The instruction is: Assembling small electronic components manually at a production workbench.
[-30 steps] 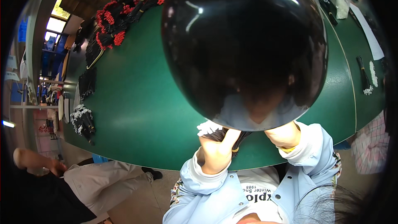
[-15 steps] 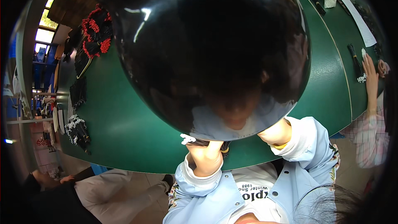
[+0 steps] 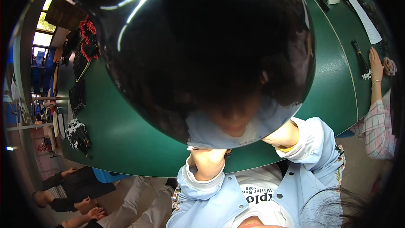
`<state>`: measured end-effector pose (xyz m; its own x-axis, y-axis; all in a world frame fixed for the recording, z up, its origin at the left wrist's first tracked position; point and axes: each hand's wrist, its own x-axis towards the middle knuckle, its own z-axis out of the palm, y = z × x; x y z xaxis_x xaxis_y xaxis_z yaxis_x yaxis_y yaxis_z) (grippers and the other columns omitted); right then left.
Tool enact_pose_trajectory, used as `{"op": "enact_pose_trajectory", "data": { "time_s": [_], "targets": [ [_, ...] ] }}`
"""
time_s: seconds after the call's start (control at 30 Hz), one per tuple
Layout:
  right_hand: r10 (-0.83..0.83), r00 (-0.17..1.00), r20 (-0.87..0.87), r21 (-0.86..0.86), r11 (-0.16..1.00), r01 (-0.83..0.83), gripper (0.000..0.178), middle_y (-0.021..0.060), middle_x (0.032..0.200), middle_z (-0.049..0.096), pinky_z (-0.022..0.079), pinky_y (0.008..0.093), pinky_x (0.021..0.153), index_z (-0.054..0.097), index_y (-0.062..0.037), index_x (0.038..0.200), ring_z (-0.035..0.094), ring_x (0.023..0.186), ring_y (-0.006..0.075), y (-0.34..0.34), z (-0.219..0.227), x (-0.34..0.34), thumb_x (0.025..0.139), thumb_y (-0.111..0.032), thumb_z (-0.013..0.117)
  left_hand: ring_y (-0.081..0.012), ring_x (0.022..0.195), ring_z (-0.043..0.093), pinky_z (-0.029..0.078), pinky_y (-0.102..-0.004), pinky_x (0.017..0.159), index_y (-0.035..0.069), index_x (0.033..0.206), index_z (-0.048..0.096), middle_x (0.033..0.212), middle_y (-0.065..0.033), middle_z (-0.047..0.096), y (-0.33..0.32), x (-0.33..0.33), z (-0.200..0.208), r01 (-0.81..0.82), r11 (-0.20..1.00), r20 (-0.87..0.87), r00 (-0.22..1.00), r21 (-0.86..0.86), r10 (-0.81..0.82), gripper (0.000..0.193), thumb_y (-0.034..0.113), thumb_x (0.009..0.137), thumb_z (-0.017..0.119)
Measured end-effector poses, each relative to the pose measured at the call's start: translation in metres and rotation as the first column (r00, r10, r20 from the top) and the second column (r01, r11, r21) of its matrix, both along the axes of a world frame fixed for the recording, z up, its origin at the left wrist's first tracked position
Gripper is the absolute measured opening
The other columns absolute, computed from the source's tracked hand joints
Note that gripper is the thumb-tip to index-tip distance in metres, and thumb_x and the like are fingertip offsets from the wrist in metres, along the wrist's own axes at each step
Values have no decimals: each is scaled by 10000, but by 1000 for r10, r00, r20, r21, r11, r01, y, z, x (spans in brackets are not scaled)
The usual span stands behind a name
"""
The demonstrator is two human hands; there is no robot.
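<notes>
Green worktable [image 3: 126, 135] fills the background, with black-and-red trimmed pieces [image 3: 86, 42] heaped at the far left and black pieces with white trim [image 3: 76, 133] nearer the left edge; window light beyond. Big glossy black dome [image 3: 211, 55] sits right in front of the camera and blocks most of the table, reflecting the wearer

Left hand [image 3: 206, 162] shows just under the dome's lower rim, fingers curled and pressed together around a small dark item with a white edge [image 3: 211, 148]; mostly hidden, can't tell what it is. Right hand [image 3: 284, 135] is tucked against the dome edge, only wrist and pale blue cuff visible, so can't tell whether it's spread or closed, or holding anything

Another person's hand [image 3: 375, 65] rests on the table at far right beside a black strip with white beads [image 3: 363, 61]. Other people sit low at bottom left

Risk as I read it: both hands work at the near table edge, largely out of view, so the small item could slip off onto the floor unnoticed
</notes>
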<state>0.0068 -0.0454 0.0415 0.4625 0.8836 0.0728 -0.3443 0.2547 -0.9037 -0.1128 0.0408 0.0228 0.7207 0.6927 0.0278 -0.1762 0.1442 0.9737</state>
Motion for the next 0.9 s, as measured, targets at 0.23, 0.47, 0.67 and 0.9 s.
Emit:
{"op": "enact_pose_trajectory", "data": {
  "time_s": [0.23,0.47,0.67,0.9],
  "targets": [
    [-71,997,-20,68,995,72,144,100,747,623,458,235,661,601,36,843,580,707,119,1,-1,4,728,-50,616,-164,813,533,400,-271,759,-7,898,529,873,-70,545,1,0,-10,-33,999,-10,999,9,33,222,-52,682,560],
    [-122,987,104,112,988,110,154,118,764,627,461,236,658,603,39,856,590,701,130,2,-9,6,732,-51,610,-187,852,546,405,-288,800,-29,927,529,915,-108,568,-3,5,-4,-115,978,69,989,-176,129,249,-62,680,543],
    [-98,995,2,112,989,97,139,92,741,618,455,224,644,599,28,847,575,683,108,3,-11,3,739,-60,607,-182,816,548,420,-283,766,-22,909,531,887,-101,568,-1,6,-7,-134,985,59,988,-105,140,230,-62,683,553],
    [-24,992,-124,66,997,32,189,57,810,593,437,205,624,555,12,905,546,732,82,2,-11,1,739,-62,610,-161,757,540,427,-262,717,-13,864,528,823,-81,557,0,6,0,-88,994,-4,996,-67,88,199,-50,675,577]
  ]
}}
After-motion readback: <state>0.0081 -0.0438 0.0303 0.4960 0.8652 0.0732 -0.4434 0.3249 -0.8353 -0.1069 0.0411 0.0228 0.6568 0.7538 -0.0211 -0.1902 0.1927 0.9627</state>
